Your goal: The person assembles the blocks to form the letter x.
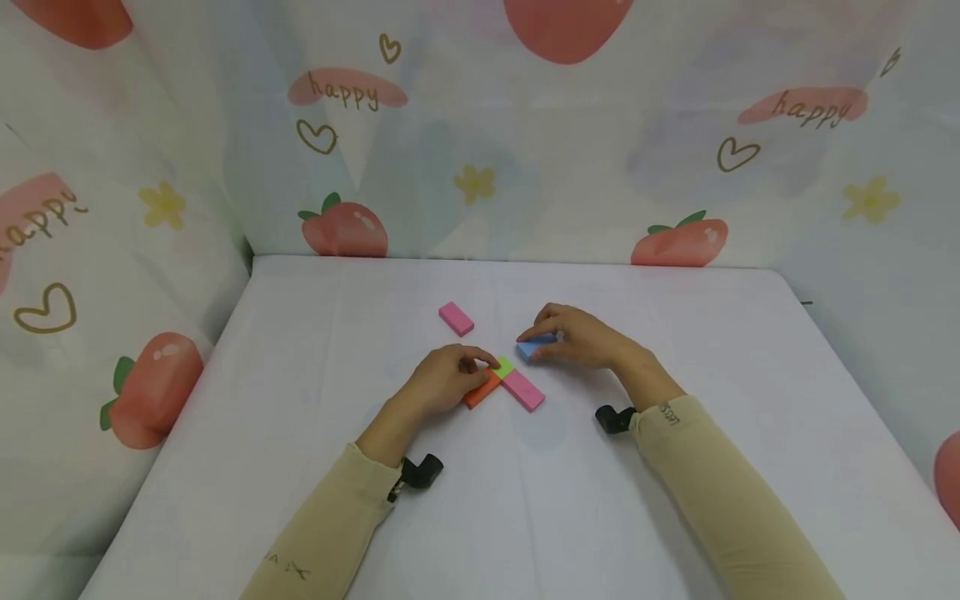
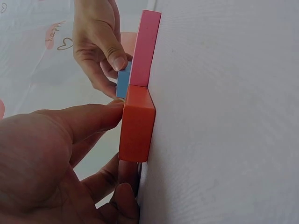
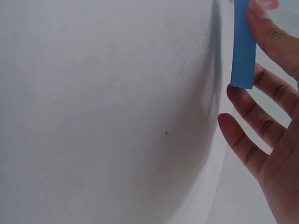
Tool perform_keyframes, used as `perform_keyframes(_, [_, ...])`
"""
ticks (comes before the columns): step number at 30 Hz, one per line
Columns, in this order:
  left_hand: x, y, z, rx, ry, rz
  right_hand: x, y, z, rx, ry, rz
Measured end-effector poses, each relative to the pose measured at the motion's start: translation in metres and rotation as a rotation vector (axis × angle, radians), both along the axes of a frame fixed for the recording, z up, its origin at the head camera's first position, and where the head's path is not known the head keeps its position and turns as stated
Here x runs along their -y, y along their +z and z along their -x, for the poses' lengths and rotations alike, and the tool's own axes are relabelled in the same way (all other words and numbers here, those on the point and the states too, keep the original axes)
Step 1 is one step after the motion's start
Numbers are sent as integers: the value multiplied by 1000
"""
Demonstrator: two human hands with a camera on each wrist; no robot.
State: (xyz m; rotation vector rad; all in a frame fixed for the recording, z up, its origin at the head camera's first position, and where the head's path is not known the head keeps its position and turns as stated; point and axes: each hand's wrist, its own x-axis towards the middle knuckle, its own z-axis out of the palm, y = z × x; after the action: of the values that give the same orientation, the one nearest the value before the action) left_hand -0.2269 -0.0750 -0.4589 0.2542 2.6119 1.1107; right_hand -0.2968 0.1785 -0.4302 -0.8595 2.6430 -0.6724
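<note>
Pinching blue block [image 1: 536, 346] in my right hand [image 1: 581, 337], thumb and fingers curled round it, holding it just above white table [image 1: 675, 467], right beside far end of cluster. My left hand [image 1: 442, 379] presses orange block [image 1: 482, 390], fingers curled over it, likely steadying it so cluster stays put. Green block [image 1: 504, 366] sits at centre, touching orange on left, pink block [image 1: 522, 390] on near right. Second pink block [image 1: 456, 318] lies apart, far left.
</note>
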Motion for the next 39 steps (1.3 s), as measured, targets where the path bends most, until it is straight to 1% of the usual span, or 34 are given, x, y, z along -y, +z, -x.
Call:
perform_keyframes(5, [0, -1, 0, -5, -5, -6, 2, -1, -1, -16, 30, 14])
perform_keyframes(10, [0, -1, 0, -2, -3, -11, 5, -3, -2, -7, 46, 9])
perform_keyframes(23, [-1, 0, -2, -6, -8, -7, 11, -5, -3, -17, 62, -35])
perform_keyframes(33, [-1, -2, -2, -1, -3, -1, 16, -6, -3, -5, 62, -45])
perform_keyframes(39, [-1, 1, -2, -4, -5, -7, 16, -6, -2, -15, 72, -42])
